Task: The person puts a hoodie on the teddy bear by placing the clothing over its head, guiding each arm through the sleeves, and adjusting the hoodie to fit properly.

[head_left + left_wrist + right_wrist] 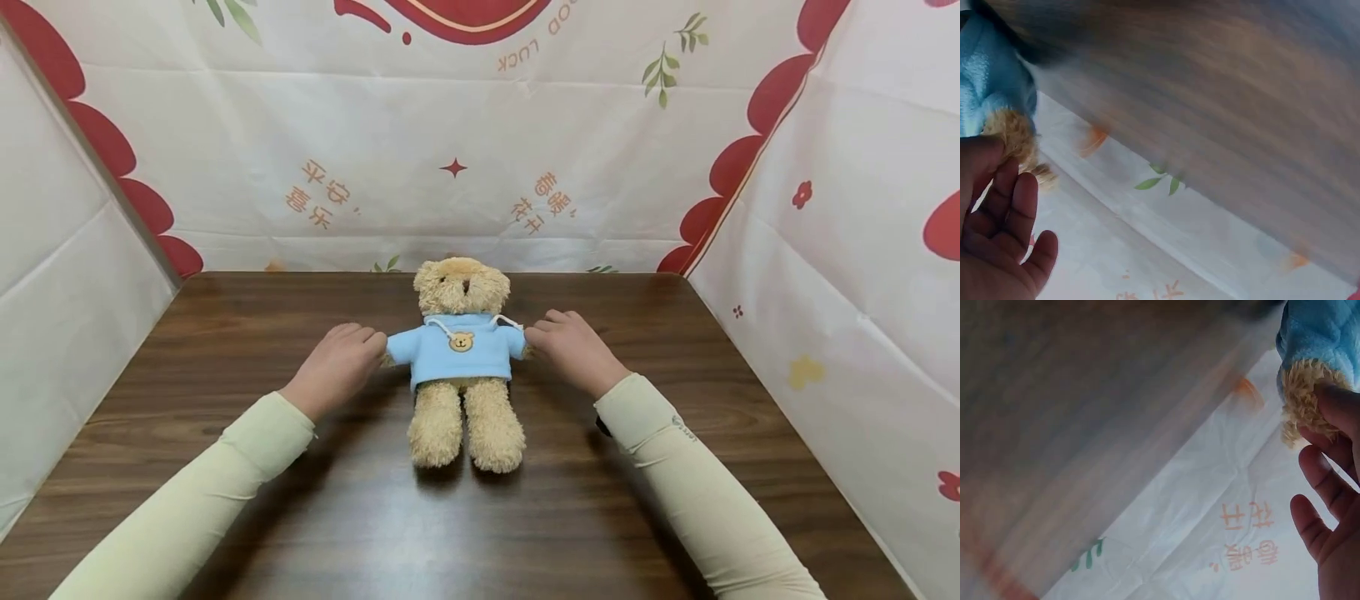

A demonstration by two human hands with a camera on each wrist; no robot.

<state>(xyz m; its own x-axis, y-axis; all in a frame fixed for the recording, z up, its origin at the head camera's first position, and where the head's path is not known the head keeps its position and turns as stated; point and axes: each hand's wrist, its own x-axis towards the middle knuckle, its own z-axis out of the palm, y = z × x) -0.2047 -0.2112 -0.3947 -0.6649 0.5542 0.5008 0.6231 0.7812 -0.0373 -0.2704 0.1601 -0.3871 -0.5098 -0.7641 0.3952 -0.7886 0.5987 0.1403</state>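
Observation:
A tan teddy bear (465,358) in a light blue hoodie with white cords faces the head camera, its arms spread and its legs hanging toward the front of the table. My left hand (339,367) pinches the paw on the left side of the view; in the left wrist view thumb and forefinger grip its tan fur (1015,134). On the other side, my right hand (573,350) pinches the opposite paw, and the right wrist view shows its curly fur (1307,394) between thumb and finger. The remaining fingers of both hands are loosely bent.
The bear is over a dark brown wooden table (225,333). Behind the table hangs a white printed cloth (420,125) with red scalloped edges. White cloth walls stand at the left (67,250) and right (847,250).

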